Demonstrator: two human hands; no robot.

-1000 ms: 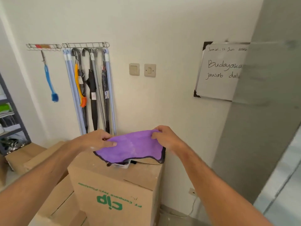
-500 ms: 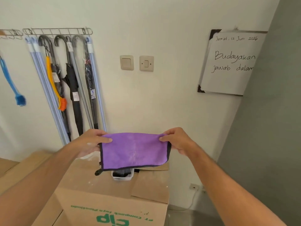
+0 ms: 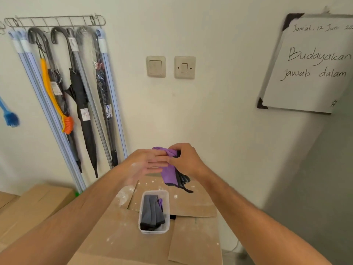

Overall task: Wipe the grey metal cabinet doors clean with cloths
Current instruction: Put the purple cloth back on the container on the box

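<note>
A purple cloth [image 3: 169,172] with a dark edge hangs folded in front of me, above a cardboard box [image 3: 118,234]. My right hand [image 3: 186,160] grips its top fold. My left hand [image 3: 147,165] lies flat against the cloth's left side, fingers straight. On the box stands a clear plastic tub [image 3: 165,224] with a grey cloth [image 3: 151,212] and a bit of another purple one inside. The grey metal cabinet [image 3: 322,188] rises at the right edge, only its side showing.
A wall rack [image 3: 55,21] at the left holds black umbrellas [image 3: 84,104], pale blue poles, an orange brush [image 3: 66,124] and a blue brush [image 3: 11,118]. Two wall switches [image 3: 170,66] and a whiteboard [image 3: 309,64] hang ahead. More cardboard boxes [image 3: 32,205] lie low on the left.
The cloth was stretched flat between both hands; now it is folded in half. My hands have come together, and the view has dipped so the tub shows.
</note>
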